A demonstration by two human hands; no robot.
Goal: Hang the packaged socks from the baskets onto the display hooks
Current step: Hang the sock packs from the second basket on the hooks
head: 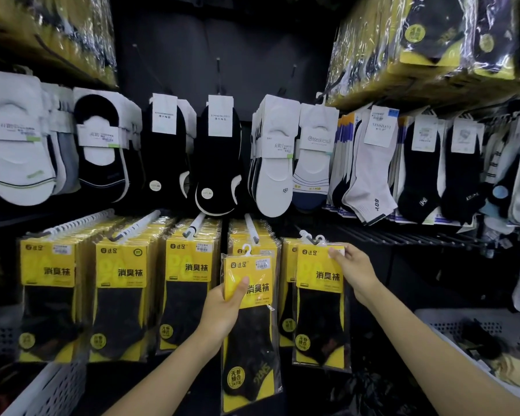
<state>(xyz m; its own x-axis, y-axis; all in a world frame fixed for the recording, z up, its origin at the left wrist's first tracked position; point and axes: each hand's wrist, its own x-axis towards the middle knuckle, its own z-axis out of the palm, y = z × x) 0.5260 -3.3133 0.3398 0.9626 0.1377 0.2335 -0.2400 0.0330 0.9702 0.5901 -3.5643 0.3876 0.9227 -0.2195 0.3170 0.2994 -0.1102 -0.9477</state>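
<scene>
A dark back panel [222,40] fills this corner of the shop, hung with rows of socks. White and black no-show pairs [216,157] run along the upper row. Below them, yellow packs sit tight on the display hooks [132,226]. A white basket [451,322] sits low at the right with dark stock in it, and another basket [48,388] shows at the lower left edge.

The person's left grip [225,307] is closed round the yellow card of a loose sock pack [252,334], thumb across the front. It holds the pack upright in front of the fourth column. The pack's small white hanger [246,248] is just below that column's hook [252,228] and not on it. The right grip [350,264] pinches the top right corner of the front pack [318,295] on the rightmost hook [308,235]. That pack's hanger looks to be at the hook's tip, though I cannot tell whether it is fully seated.

As I read it, the step in hand is the hanging itself: one pack at the right hook, one held ready in the left. The next move calls for lifting the loose pack so its hanger's opening meets the tip of a hook, then sliding it back against the others. The hanger is small and the film looks slippery, so the card wants keeping square. A tilted one would likely miss the tip or snag its neighbour.
</scene>
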